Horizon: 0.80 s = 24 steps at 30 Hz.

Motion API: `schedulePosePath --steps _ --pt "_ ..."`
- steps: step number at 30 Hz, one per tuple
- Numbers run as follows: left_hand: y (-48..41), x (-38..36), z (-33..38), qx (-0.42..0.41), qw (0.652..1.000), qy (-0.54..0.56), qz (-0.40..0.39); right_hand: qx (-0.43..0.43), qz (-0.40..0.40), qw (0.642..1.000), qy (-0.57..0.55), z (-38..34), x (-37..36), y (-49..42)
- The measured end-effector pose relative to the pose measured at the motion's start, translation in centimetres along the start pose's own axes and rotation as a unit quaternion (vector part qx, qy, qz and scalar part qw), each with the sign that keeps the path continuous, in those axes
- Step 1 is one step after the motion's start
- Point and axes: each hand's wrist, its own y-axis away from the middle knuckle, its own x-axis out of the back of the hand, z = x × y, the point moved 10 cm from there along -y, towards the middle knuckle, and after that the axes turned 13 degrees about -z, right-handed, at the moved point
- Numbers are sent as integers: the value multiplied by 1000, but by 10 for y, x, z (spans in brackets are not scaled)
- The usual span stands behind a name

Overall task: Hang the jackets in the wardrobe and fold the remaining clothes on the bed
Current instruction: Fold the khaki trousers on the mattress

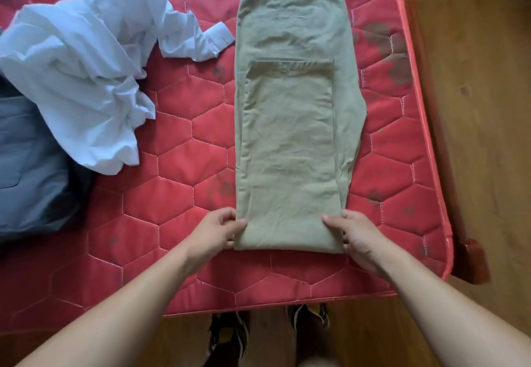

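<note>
A person's two hands take hold of the near folded edge of a pair of khaki cotton trousers (290, 137), which lie flat and lengthwise on a red quilted mattress (178, 194) and stretch straight away from the hands. The legs are doubled back over the seat and the waistband is at the far end. The left hand (221, 230) pinches the near left corner, thumb on top of the cloth and fingers curled at its edge. The right hand (356, 237) grips the near right corner the same way. Beyond and to the left of the left hand lies a crumpled white shirt (86, 79), partly resting on a grey garment (26, 171) farther left. To the right of the right hand, the mattress edge meets a wooden floor (474, 108).
</note>
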Motion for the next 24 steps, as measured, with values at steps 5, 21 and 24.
schedulePosePath --steps 5,21,24 --pt "16 -9 -18 33 999 -22 -20 -29 -7 999 36 19 5 5" --pt "-91 52 167 -137 983 41 118 129 61 989 25 -178 6 -99" --pt "-80 50 183 -165 980 40 106 147 41 988 29 -192 0 -89"
